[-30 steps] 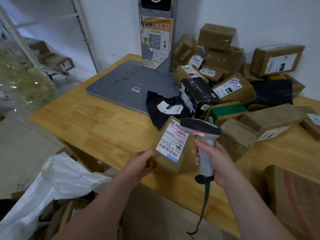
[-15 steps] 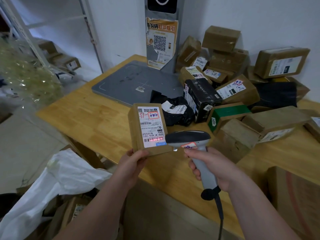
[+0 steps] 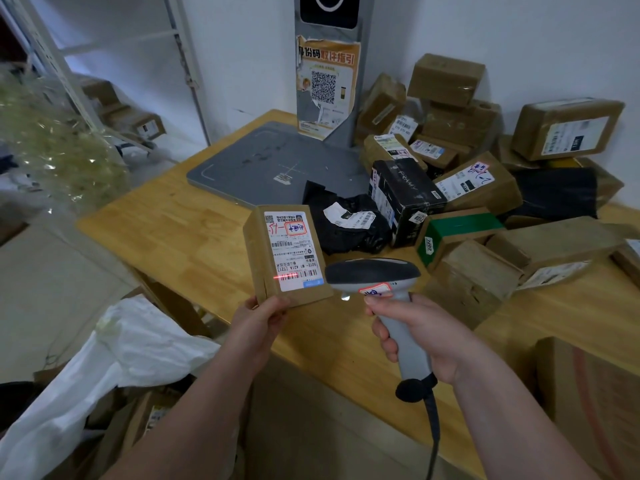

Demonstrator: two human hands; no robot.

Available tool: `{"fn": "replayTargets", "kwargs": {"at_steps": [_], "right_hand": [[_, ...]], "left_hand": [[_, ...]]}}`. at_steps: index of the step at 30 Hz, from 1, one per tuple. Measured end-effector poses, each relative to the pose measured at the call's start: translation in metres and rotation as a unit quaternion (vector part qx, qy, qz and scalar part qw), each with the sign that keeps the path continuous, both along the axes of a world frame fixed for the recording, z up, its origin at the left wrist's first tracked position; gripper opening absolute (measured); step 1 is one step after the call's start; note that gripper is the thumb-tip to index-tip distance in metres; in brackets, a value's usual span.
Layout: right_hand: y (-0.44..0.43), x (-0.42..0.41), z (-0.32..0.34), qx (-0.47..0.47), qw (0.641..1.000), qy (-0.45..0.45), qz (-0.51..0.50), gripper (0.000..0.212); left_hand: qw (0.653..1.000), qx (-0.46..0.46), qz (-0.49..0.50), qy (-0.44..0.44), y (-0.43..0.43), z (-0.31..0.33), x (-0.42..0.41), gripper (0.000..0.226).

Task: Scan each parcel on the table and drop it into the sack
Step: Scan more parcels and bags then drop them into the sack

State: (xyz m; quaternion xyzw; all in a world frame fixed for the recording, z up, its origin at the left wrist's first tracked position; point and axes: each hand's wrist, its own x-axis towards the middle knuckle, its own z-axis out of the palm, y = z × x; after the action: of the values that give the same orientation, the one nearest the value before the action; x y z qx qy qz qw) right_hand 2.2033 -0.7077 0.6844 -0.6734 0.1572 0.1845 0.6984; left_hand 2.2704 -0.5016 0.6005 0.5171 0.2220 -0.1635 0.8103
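Red laser line sits on the barcode of the brown cardboard parcel (image 3: 289, 254), gripped upright by the left hand (image 3: 261, 317) over the desk's (image 3: 180, 233) near edge; right hand (image 3: 420, 332) clutches the scanner (image 3: 375, 275). Best held steady, label square to the beam, white sack (image 3: 104, 372) waiting lower left.

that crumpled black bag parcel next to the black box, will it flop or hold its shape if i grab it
The black bag parcel looks wrinkled and slumped on the table, so it will probably sag and fold when lifted. Its film looks glossy, so it may slip; pinching a fold seems safer. It seems unlikely to roll.
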Motion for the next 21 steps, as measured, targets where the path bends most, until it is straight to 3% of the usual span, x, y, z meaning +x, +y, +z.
{"fn": "replayTargets", "kwargs": {"at_steps": [13, 17, 21], "right_hand": [[0.026, 0.021, -0.006, 0.013, 0.999, -0.007, 0.03, 0.021], [0.055, 0.035, -0.014, 0.018, 0.998, 0.004, 0.06, 0.037], [0.092, 0.047, -0.023, 0.008, 0.992, 0.021, 0.121, 0.046]], "left_hand": [[0.999, 0.023, 0.047, -0.002, 0.041, 0.0, -0.002, 0.041], [0.991, 0.082, 0.105, -0.015, 0.089, 0.006, -0.009, 0.041], [0.971, 0.155, 0.18, -0.01, 0.143, 0.011, -0.032, 0.075]]}}
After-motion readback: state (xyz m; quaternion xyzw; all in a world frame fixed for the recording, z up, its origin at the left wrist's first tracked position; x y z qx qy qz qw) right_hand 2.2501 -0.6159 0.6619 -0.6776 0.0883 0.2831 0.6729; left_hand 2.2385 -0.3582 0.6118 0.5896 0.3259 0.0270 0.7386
